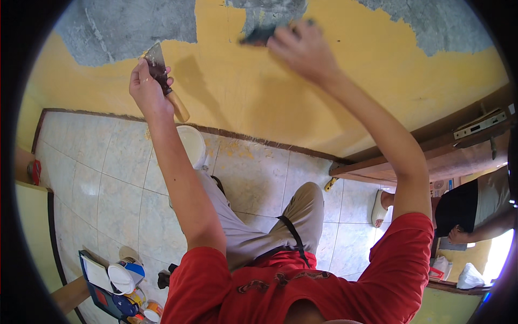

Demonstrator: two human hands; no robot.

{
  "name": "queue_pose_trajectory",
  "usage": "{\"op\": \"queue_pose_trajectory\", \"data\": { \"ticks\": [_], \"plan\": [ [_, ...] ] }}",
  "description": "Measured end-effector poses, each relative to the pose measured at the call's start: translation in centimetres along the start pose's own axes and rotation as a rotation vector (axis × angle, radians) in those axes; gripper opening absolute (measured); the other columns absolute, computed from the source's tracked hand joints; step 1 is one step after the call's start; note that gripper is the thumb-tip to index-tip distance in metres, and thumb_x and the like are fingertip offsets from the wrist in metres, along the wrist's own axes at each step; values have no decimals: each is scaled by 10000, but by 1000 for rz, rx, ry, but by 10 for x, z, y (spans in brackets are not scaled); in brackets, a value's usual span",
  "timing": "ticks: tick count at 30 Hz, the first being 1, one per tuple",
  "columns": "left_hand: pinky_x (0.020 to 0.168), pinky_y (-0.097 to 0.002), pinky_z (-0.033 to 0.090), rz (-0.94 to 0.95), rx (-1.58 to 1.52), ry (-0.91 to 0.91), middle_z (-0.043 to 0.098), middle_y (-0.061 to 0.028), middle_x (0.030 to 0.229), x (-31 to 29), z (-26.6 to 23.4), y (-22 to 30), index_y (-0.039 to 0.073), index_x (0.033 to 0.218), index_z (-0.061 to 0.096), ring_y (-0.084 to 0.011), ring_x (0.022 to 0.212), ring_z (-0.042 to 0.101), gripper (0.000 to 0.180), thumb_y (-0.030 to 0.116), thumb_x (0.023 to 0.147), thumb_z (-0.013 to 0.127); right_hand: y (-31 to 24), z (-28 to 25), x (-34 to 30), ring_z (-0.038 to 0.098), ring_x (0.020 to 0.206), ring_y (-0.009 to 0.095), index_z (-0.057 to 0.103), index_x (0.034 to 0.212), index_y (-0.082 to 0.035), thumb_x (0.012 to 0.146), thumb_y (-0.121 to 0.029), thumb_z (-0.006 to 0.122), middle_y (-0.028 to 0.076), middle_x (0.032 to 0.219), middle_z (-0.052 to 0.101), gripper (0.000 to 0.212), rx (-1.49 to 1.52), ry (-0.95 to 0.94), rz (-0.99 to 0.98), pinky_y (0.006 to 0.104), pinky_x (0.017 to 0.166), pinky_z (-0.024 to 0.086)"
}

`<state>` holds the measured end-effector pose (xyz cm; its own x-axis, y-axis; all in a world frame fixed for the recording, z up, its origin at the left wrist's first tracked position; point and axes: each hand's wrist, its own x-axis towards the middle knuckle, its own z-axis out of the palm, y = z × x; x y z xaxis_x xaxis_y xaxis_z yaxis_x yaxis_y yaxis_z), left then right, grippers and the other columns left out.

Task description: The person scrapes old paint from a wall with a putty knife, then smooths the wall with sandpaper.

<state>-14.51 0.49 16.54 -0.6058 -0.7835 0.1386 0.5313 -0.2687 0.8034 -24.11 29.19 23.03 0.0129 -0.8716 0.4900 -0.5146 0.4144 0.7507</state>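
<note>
**Wall patching: two hands at the wall**

Left hand (147, 86) is wrapped tight round the wooden handle of a putty knife (161, 73), blade tip against the yellow wall (259, 97) at the edge of a grey patch (129, 27). Right hand (302, 51) presses a dark tool (259, 36) flat on the grey; fingers curled over it, exact hold cannot be told. Judgement: keep the blade at a low angle, with even pressure. White bucket (191, 143) stands on the floor below

Red short-sleeved shirt, seemingly beige trousers, bare forearms
</note>
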Motion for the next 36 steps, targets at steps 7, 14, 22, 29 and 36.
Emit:
{"op": "queue_pose_trajectory", "data": {
  "ticks": [7,14,22,29,36],
  "plan": [
    [437,-263,431,-27,67,48,622,-104,797,7,-16,2,23,952,530,-187,645,638,206,226,990,526,11,-25,-65,526,862,246,601,888,-180,754,-186,657,31,943,511,145,7,-45,88,340,712,473],
    [445,-266,430,-10,79,21,619,-103,814,3,-14,13,27,958,532,-182,649,627,204,229,988,529,62,-47,31,489,850,313,557,935,-52,753,-71,602,160,1000,503,188,-202,18,248,404,743,437],
    [440,-267,416,-14,28,-3,612,-91,798,1,0,-2,33,962,524,-179,645,618,210,241,993,518,-23,10,-55,517,902,231,613,914,-205,792,-213,613,24,1034,507,122,-124,-60,-170,339,791,462],
    [449,-256,411,-8,72,-13,593,-64,788,8,-3,-1,53,965,544,-154,644,589,221,272,991,525,108,-65,3,501,909,227,580,925,-200,762,-198,601,3,1054,500,165,-300,166,129,321,744,472],
    [455,-249,413,-47,50,17,599,-49,810,9,-8,-3,57,971,550,-131,660,583,215,269,991,522,42,-23,26,514,920,256,589,939,-189,752,-184,606,24,1092,519,188,-127,-28,71,339,772,464]
  ]
}}
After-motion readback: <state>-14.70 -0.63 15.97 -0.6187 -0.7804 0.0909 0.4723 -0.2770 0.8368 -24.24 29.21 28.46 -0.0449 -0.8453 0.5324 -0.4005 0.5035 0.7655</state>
